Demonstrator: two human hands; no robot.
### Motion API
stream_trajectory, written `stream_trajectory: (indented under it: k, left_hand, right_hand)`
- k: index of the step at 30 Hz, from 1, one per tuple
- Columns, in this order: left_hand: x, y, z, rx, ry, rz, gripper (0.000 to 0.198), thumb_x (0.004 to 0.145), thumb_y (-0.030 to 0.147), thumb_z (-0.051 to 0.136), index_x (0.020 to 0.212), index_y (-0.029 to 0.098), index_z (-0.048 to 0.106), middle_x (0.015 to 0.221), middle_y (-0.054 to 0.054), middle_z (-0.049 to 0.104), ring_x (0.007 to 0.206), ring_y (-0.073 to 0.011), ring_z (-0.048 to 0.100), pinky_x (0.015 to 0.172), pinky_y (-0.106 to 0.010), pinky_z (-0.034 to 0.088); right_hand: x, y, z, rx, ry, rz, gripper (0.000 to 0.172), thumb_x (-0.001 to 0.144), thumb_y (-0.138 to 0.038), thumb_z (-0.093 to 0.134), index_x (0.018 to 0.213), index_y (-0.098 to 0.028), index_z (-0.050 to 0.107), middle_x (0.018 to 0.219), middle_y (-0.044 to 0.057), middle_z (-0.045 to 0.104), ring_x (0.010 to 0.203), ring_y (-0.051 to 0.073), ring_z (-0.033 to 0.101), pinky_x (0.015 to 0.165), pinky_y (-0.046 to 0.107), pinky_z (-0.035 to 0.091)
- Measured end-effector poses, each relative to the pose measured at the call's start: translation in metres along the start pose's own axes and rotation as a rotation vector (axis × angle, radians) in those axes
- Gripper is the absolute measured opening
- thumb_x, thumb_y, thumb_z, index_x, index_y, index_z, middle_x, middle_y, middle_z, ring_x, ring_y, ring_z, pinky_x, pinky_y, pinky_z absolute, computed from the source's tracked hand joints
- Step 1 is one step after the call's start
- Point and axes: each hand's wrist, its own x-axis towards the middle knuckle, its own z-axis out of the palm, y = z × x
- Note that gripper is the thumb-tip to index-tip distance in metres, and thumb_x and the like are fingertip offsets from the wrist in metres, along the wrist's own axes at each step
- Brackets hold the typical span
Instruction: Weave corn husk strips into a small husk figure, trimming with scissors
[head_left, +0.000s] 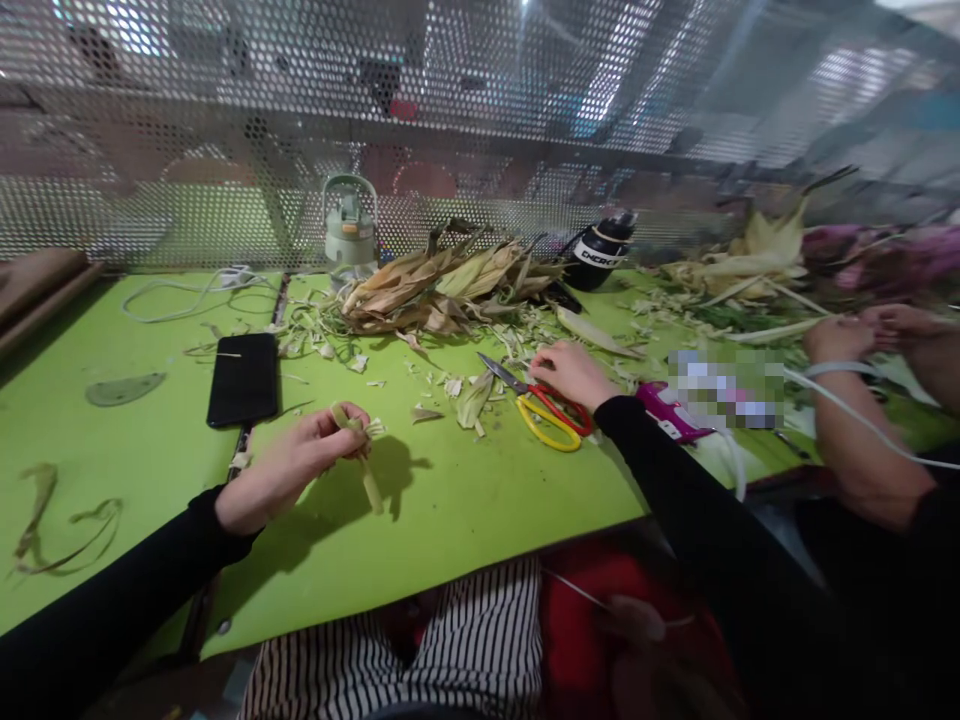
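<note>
Husk strip [361,445] in left hand [289,465]

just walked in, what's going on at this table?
The person's left hand pinches a folded husk strip just above the green table; the right hand rests on the scissors lying there. A husk pile sits behind, a phone to the left. A co-worker's hands handle husks at the far right.
</note>
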Motion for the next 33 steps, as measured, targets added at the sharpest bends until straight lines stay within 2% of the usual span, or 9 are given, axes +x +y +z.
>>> stream_trajectory:
  k: [5,8,14,20,24,29,33]
  left_hand:
    - [0.003,-0.004,-0.002,-0.072,0.03,0.01,0.019,0.072,0.03,0.07,0.085,0.018,0.062,0.075,0.001,0.063,0.071,-0.0135,0.056,0.071,-0.026,0.041]
    - [0.002,-0.004,-0.003,-0.079,0.031,0.031,0.018,0.072,0.03,0.069,0.084,0.018,0.063,0.075,0.001,0.064,0.073,-0.0141,0.058,0.073,-0.026,0.043]
    - [0.0,-0.003,-0.007,-0.108,0.028,0.015,0.02,0.07,0.031,0.071,0.083,0.018,0.063,0.073,0.001,0.065,0.071,-0.0136,0.058,0.071,-0.026,0.043]
    - [-0.001,0.002,-0.007,-0.108,0.045,0.01,0.021,0.069,0.031,0.071,0.083,0.018,0.063,0.074,0.0,0.064,0.07,-0.013,0.057,0.068,-0.025,0.042]
    - [0.0,0.003,-0.007,-0.123,0.049,0.008,0.019,0.068,0.029,0.071,0.081,0.018,0.061,0.073,0.001,0.063,0.069,-0.0125,0.057,0.068,-0.025,0.043]
    - [0.002,0.0,-0.009,-0.131,0.026,0.004,0.017,0.071,0.029,0.07,0.082,0.019,0.062,0.073,0.001,0.065,0.068,-0.0124,0.058,0.065,-0.025,0.042]
    - [0.003,-0.001,-0.01,-0.131,0.02,0.001,0.014,0.073,0.028,0.068,0.083,0.019,0.062,0.072,0.001,0.065,0.067,-0.0115,0.057,0.065,-0.024,0.041]
  right_hand:
    - [0.006,-0.005,0.002,0.061,0.029,0.043,0.004,0.073,-0.023,0.07,0.074,-0.021,0.068,0.081,0.009,0.07,0.081,0.024,0.061,0.078,0.035,0.044]
    - [0.008,-0.012,-0.003,0.165,0.036,0.054,0.013,0.074,-0.026,0.07,0.065,-0.021,0.062,0.073,0.006,0.068,0.074,0.022,0.059,0.072,0.033,0.043]
    - [0.018,-0.036,-0.021,0.477,0.118,0.079,0.022,0.082,-0.04,0.063,0.076,-0.02,0.059,0.073,0.001,0.063,0.066,0.016,0.054,0.066,0.03,0.041]
    - [0.03,-0.067,-0.022,0.76,0.04,0.08,0.029,0.083,-0.045,0.067,0.072,-0.019,0.058,0.068,0.001,0.064,0.057,0.011,0.05,0.057,0.026,0.043]
    - [0.029,-0.082,-0.016,0.859,-0.021,0.06,0.02,0.08,-0.036,0.072,0.076,-0.017,0.066,0.071,0.003,0.069,0.057,0.01,0.052,0.057,0.024,0.046]
    - [0.03,-0.087,-0.016,0.919,0.009,0.037,0.017,0.081,-0.028,0.069,0.093,-0.016,0.072,0.082,0.004,0.072,0.068,0.012,0.059,0.064,0.027,0.05]
    - [0.029,-0.078,-0.03,0.851,0.1,0.009,0.044,0.075,-0.026,0.074,0.118,-0.021,0.068,0.116,0.007,0.072,0.087,0.017,0.065,0.076,0.032,0.053]
